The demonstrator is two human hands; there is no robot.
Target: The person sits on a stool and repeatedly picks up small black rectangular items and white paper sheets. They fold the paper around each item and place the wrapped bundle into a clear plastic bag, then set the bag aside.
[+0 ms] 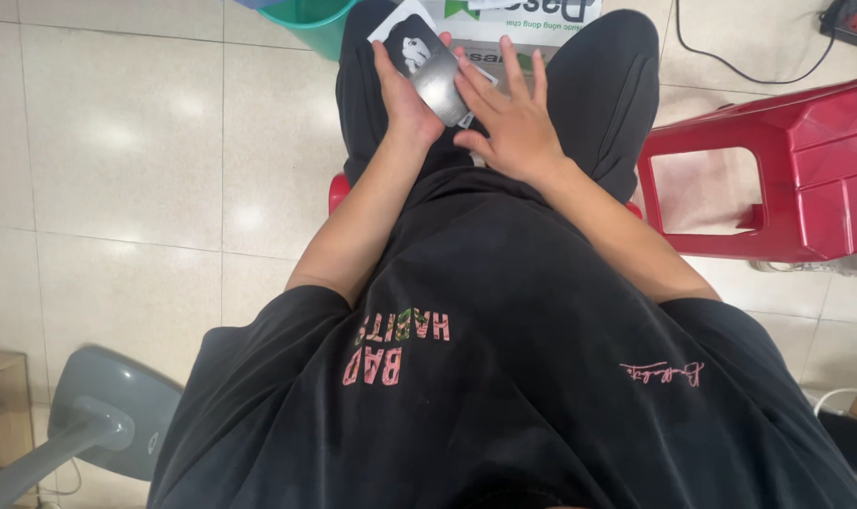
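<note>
I sit on a red stool (338, 191) in black clothes and look down at my lap. My left hand (402, 98) holds a flat glossy packet (426, 58), black and silver with a white picture on it, gripped along its left edge. My right hand (511, 118) rests with fingers spread on the packet's lower right corner and on my thigh. A white printed sheet (518, 21) lies beyond the hands, partly hidden by them.
A red plastic stool (786, 170) stands to my right. A teal bucket (313, 23) sits at the top, left of my knee. A grey fan base (117, 415) is at lower left. A black cable (730, 64) runs to a power strip (854, 23) at top right.
</note>
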